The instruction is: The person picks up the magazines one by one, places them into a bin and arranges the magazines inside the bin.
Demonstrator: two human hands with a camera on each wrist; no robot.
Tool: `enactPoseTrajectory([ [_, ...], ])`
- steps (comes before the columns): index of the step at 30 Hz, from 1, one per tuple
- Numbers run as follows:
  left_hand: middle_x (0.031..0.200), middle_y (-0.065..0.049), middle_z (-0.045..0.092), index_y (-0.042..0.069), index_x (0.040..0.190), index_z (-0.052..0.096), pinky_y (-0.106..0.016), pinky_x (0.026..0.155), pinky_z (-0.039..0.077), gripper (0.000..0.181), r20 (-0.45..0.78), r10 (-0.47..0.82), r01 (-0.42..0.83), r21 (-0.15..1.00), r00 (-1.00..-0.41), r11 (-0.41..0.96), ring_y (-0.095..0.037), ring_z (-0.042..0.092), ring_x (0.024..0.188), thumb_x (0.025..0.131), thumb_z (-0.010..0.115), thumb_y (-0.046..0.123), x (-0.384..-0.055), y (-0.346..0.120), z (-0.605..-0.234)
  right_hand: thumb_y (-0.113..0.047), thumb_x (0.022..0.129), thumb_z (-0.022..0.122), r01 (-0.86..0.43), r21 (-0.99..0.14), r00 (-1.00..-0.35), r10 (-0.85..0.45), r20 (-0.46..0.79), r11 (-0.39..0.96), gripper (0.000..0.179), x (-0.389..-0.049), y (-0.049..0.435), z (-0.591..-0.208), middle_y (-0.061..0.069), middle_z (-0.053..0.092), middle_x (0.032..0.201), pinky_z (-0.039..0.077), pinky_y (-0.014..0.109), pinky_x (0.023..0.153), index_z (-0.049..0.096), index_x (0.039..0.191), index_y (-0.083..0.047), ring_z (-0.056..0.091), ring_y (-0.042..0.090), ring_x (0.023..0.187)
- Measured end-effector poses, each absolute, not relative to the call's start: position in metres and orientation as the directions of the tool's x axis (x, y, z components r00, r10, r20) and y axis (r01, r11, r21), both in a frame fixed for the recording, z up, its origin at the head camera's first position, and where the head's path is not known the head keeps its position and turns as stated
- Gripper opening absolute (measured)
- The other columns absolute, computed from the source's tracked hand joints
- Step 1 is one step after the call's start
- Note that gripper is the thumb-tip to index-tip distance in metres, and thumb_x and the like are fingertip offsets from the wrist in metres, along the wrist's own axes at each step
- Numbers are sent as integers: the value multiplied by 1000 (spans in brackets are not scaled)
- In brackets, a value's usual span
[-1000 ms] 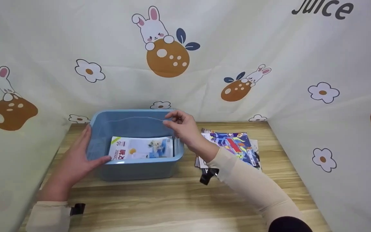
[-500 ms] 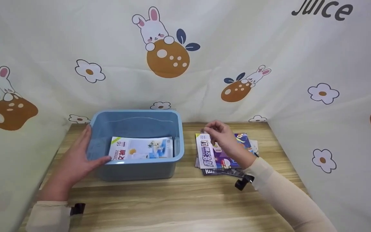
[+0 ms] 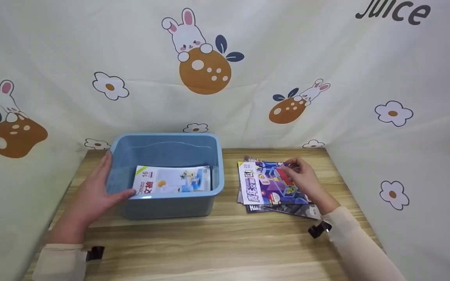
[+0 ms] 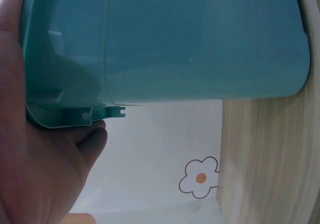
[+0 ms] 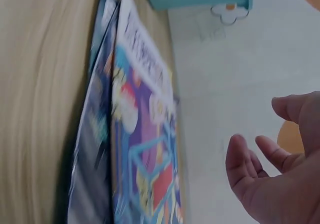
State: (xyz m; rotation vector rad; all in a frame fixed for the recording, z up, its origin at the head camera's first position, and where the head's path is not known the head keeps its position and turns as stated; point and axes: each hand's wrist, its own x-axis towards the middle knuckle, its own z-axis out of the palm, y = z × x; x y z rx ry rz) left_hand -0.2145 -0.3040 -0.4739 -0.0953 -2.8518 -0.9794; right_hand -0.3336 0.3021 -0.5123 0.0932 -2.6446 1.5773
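A blue plastic bin stands on the left of the table. My left hand grips its front left corner, the thumb lying on the front rim and the fingers along the left side. The left wrist view has this hand at the bin's rim. Inside the bin lies a magazine with a beach picture. Several magazines are piled to the right, a purple one on top. Over the pile's right part hovers my right hand, fingers loosely bent, holding nothing; the right wrist view shows a gap between hand and magazines.
Wood-grained table runs under everything. A pale cloth printed with rabbits, oranges and flowers rises behind and at both sides, close to the bin's back. Black wrist mounts sit on both sleeves.
My right hand has moved right, from the bin's right rim to above the magazine pile. The left hand and bin have stayed in place.
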Motion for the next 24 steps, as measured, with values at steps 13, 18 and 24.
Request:
enactPoseTrajectory([
  [13,185,-22,3,16,179,-2,-92,111,27,137,140,25,105,602,-990,792,-63,17,161,87,83,72,-215,-304,-474,-34,106,78,-64,-697,-998,-29,62,714,62,-326,352,-527,34,48,145,55,61,105,55,148,5,59,51,129],
  [18,185,-20,1,16,179,-3,-92,111,27,136,135,34,110,606,-990,788,-63,16,162,89,84,69,-215,-306,-475,-34,107,75,-37,-675,-999,-52,-1,737,71,-327,361,-533,39,43,151,49,69,111,46,158,7,52,58,135],
  [24,185,-20,1,16,179,-2,-92,112,27,136,144,35,116,610,-989,784,-61,15,162,88,86,67,-216,-306,-475,-35,105,77,-21,-673,-997,-65,-40,739,90,-329,370,-539,44,43,151,46,69,114,28,170,5,52,58,137],
])
